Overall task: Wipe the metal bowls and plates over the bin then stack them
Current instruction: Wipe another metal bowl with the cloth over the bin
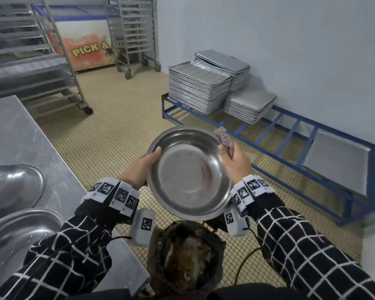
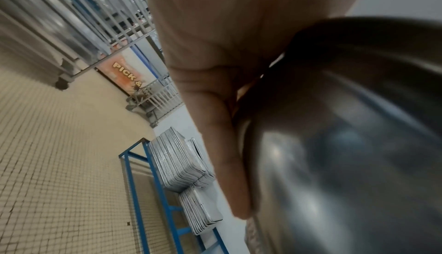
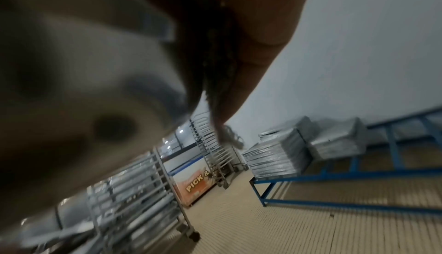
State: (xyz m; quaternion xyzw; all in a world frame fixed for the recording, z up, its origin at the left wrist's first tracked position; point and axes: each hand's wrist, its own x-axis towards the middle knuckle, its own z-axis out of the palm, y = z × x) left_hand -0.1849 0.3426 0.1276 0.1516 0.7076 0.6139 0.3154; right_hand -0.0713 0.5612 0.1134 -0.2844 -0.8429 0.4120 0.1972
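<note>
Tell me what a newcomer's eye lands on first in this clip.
The shiny metal bowl at centre, held by the rim between the left hand and right hand, the right also pinching a grey cloth. Directly below sits the bin of brown scraps; stacked trays line the wall.

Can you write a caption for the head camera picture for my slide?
Both hands, left hand and right hand with a rag, hold a metal bowl above the bin.

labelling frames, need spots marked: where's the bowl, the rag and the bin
bowl (image 1: 187,169): head view, on its flat inner bottom.
rag (image 1: 225,141): head view, on the bunched cloth above the right hand's thumb.
bin (image 1: 186,256): head view, on the dirty liner inside, below the bowl.
</note>
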